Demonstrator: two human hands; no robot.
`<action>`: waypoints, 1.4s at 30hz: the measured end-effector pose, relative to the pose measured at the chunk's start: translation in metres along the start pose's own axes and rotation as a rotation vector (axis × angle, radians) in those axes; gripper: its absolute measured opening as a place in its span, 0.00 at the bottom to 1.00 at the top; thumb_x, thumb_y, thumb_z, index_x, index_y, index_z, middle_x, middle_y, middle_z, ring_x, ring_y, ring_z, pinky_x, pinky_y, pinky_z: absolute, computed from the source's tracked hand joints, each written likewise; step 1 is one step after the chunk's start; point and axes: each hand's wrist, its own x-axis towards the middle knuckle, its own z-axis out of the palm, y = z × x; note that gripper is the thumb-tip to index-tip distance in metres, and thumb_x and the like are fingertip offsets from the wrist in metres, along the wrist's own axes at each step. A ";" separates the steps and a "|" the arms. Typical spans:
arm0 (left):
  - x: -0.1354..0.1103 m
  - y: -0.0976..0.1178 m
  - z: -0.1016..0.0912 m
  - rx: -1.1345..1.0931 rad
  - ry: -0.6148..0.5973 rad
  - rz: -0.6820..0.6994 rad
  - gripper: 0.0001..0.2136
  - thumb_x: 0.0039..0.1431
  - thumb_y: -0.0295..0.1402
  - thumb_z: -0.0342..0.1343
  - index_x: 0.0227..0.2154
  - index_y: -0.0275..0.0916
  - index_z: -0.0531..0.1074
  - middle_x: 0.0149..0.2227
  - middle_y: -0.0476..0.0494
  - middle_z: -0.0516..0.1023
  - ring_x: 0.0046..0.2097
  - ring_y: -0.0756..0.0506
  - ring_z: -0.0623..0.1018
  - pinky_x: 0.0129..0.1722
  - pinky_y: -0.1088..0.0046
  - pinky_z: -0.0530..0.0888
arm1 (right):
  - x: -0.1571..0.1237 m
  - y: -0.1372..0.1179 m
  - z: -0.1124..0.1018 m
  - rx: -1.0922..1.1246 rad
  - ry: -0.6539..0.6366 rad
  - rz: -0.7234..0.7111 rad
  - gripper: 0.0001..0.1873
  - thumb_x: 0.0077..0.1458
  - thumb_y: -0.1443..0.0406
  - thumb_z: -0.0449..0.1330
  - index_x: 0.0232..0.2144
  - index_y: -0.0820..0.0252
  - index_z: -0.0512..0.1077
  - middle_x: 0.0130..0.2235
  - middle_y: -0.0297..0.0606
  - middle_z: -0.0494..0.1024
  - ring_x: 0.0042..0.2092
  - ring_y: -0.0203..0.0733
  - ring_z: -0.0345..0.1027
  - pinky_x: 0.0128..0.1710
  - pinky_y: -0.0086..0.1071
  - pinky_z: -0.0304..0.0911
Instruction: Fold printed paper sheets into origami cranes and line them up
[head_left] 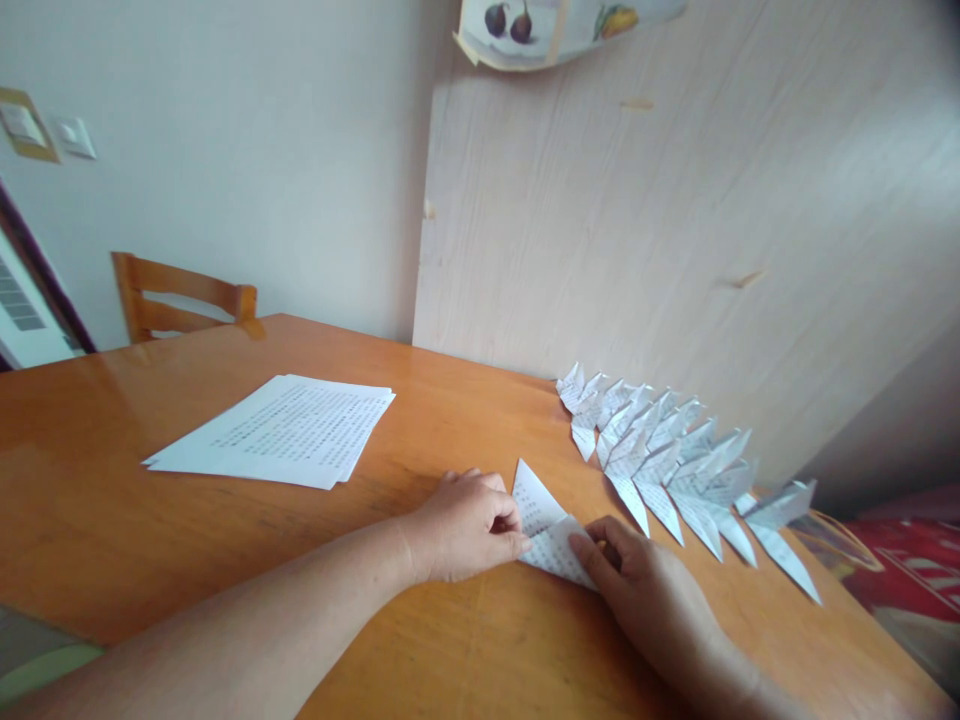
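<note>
A sheet of printed paper point(551, 535), folded into a triangle, lies on the wooden table with its point facing away from me. My left hand point(472, 525) is at its left corner, fingers curled and thumb against the paper's edge. The right corner is pinched between the thumb and fingers of my right hand point(649, 585). Some of the right fingertips are hidden behind the hand. To the right stand several folded paper pieces point(660, 440) in rows, all made from printed sheets.
A stack of printed sheets point(277, 430) lies on the left of the table point(450, 400). Behind the table are a wooden chair point(187, 290) and a pale board point(600, 230). A red bag-like item point(907, 565) is beyond the right edge.
</note>
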 end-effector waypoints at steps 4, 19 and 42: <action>0.000 -0.001 0.003 -0.029 0.020 -0.006 0.07 0.56 0.41 0.60 0.30 0.45 0.77 0.36 0.50 0.75 0.43 0.43 0.72 0.45 0.64 0.63 | -0.002 0.000 0.001 -0.074 0.025 -0.005 0.14 0.64 0.51 0.50 0.38 0.50 0.69 0.33 0.32 0.80 0.33 0.44 0.75 0.29 0.34 0.59; -0.001 -0.001 0.004 -0.013 0.017 0.003 0.05 0.56 0.40 0.61 0.31 0.46 0.77 0.36 0.50 0.74 0.42 0.44 0.71 0.43 0.65 0.63 | -0.018 -0.015 -0.015 -0.183 0.390 -0.746 0.11 0.63 0.67 0.57 0.44 0.53 0.78 0.43 0.36 0.82 0.44 0.46 0.71 0.45 0.41 0.60; -0.002 0.002 0.000 -0.029 -0.020 -0.024 0.07 0.54 0.27 0.54 0.29 0.44 0.77 0.38 0.50 0.76 0.44 0.44 0.72 0.46 0.64 0.64 | -0.017 -0.013 -0.005 -0.291 0.312 -0.686 0.13 0.60 0.66 0.58 0.46 0.56 0.77 0.45 0.35 0.83 0.43 0.46 0.75 0.44 0.40 0.57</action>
